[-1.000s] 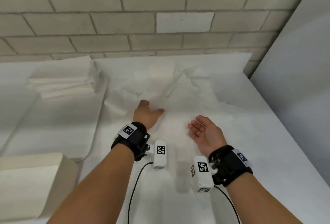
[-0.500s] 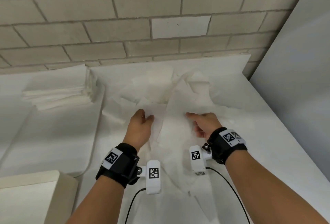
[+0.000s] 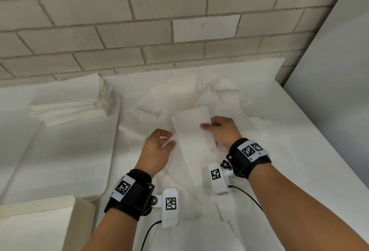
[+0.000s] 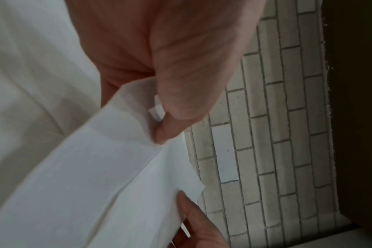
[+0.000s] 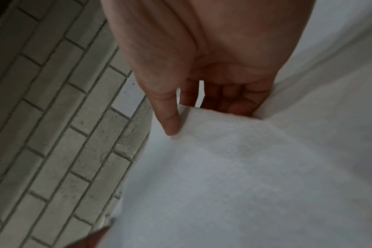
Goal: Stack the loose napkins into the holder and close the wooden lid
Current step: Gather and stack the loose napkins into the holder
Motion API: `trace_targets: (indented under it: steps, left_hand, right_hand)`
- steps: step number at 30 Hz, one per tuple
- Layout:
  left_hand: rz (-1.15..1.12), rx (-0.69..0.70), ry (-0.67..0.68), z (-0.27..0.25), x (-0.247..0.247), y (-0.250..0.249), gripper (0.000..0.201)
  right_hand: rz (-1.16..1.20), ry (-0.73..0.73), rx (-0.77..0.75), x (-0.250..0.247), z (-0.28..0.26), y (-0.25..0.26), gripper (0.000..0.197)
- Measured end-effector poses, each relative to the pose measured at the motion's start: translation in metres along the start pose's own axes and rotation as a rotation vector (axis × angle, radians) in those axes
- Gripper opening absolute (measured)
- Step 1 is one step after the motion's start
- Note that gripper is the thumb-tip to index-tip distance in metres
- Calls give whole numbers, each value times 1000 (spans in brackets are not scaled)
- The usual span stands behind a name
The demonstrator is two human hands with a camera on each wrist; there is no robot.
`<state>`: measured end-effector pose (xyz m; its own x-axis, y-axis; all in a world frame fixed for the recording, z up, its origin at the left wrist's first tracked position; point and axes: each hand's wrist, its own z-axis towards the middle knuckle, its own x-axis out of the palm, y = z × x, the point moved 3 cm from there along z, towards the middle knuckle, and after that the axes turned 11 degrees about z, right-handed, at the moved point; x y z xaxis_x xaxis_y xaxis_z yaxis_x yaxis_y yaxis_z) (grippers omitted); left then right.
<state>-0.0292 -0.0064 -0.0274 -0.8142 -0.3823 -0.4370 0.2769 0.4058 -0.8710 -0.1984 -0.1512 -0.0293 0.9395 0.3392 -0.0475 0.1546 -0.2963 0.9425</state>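
Left hand [image 3: 157, 150] pinches near-left edge of white folded paper napkin [image 3: 191, 128], thumb against fingers. Right hand [image 3: 221, 130] grasps its right edge, thumb on top, fingers curled beneath. Napkin lifted between both hands over heap of loose white napkins [image 3: 225, 98]; long axis runs away toward brick wall. Neat white napkin stack [image 3: 67, 102] lies far left, nearer left hand. Pale box corner [image 3: 40, 222] near-left; holder or lid, cannot tell. No brand text readable; only black-and-white square codes on wrist straps.

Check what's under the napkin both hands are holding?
Under the lifted napkin, held by the left hand and right hand, more loose napkins spread across the white table. Whatever lies directly beneath it is covered.
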Motion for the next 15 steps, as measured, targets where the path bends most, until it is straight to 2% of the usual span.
trace_targets:
  steps: [3,6,10,12,15]
  left_hand:
    - [10,-20,-24,0,-8,6,18]
    - [0,46,-83,-2,-11,-6,36]
    - [-244,36,41,-5,-2,-33,64]
    - [-324,38,101,-5,5,-39,58]
    - [-316,31,98,-6,10,-39,31]
  right_hand:
    - [129,28,14,1,-8,6,20]
    - [362,93,49,5,-21,16,29]
    - [562,206,75,18,-38,29,31]
    - [587,243,76,22,-44,32,29]
    - [484,220,21,14,-46,35,10]
